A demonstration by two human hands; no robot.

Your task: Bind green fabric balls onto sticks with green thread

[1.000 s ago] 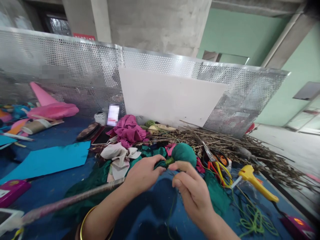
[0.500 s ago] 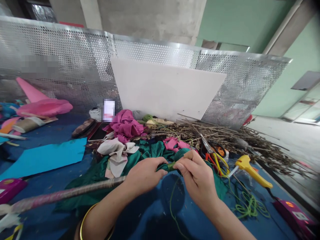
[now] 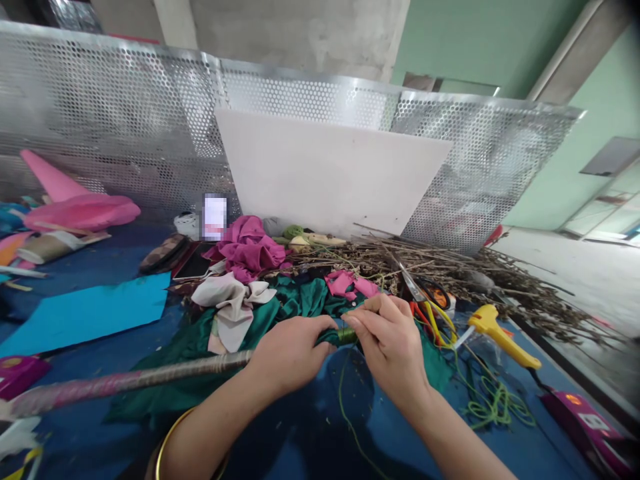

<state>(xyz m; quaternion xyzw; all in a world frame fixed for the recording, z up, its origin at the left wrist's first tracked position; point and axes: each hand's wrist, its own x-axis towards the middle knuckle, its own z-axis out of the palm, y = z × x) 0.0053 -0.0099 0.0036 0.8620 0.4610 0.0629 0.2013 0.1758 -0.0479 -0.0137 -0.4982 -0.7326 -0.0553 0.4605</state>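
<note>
The left hand [image 3: 290, 353] is closed around a long wrapped stick [image 3: 125, 382]. The right hand [image 3: 393, 343] pinches green cord [image 3: 346, 413] wound at the stick's cloth-covered tip [image 3: 345, 335], just in front of the scissors [image 3: 425, 297]. If the pinch loosens, the winding could likely slacken and unravel. Around them, a cluttered blue desk [image 3: 100, 280] holds fabric scraps [image 3: 247, 250], dry twigs [image 3: 475, 280] and a yellow glue gun [image 3: 500, 335], before a perforated metal screen [image 3: 125, 133] and green walls.

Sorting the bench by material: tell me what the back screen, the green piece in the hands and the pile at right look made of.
Back screen: sheet metal, likely aluminium; shiny, with rows of punched holes.
Green piece: seemingly satin-like fabric bound with green cord; soft folds, slight sheen. Left hand and right hand pinch it.
Pile: dried twigs; thin, brown, matte.
</note>
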